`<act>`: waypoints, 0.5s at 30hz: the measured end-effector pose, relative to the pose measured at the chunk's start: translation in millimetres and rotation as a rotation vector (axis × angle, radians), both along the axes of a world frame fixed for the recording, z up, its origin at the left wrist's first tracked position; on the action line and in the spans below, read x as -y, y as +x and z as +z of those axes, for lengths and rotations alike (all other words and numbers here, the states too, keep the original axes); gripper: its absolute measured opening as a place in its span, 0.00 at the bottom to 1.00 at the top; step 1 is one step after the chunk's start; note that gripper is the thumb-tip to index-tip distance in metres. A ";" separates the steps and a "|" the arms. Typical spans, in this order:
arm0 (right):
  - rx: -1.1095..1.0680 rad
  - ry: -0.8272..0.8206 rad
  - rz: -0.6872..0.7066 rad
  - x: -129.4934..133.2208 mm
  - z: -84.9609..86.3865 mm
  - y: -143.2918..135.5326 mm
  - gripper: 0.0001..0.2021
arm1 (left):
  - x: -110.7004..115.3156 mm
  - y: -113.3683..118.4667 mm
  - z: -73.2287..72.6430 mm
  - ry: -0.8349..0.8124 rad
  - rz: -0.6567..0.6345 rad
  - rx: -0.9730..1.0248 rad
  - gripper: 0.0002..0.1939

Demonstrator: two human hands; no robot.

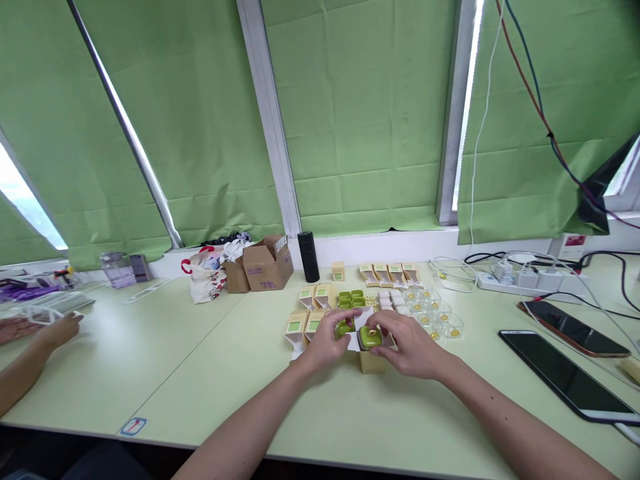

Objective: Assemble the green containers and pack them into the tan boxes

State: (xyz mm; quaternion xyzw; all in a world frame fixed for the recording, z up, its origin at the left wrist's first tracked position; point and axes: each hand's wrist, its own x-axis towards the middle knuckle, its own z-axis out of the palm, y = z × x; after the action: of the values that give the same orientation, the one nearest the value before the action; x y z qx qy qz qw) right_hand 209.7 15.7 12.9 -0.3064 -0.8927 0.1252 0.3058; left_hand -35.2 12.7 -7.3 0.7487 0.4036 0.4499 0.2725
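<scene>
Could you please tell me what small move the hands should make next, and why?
Probably the right hand should ease the green piece gently down into the small tan box, as the left hand stays beside it: the piece appears at the box's open top, within the right hand's grasp, and a white flap stands out beside it.

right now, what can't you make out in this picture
In the head view:
- inside of kraft box: hidden by ring-topped green piece and right hand
- left hand: its own fingers hide what it grips
- co-worker's arms: cut off by left edge
- brown carton: purple print too small to read
</scene>
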 end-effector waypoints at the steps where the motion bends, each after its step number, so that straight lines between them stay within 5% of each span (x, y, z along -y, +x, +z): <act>1: -0.008 0.003 0.022 -0.2 -0.8 -0.3 0.10 | -0.2 0.0 -0.8 0.003 0.001 0.002 0.33; 15: -0.171 -0.093 0.088 -11.0 -17.0 -9.1 0.09 | 1.3 0.1 2.0 0.014 -0.004 -0.012 0.33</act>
State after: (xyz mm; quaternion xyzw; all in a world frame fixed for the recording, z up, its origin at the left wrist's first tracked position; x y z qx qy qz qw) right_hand 200.5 26.7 -4.1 -0.2688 -0.8692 0.2057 0.3604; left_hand -35.2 11.4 -5.3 0.7541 0.4008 0.4474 0.2657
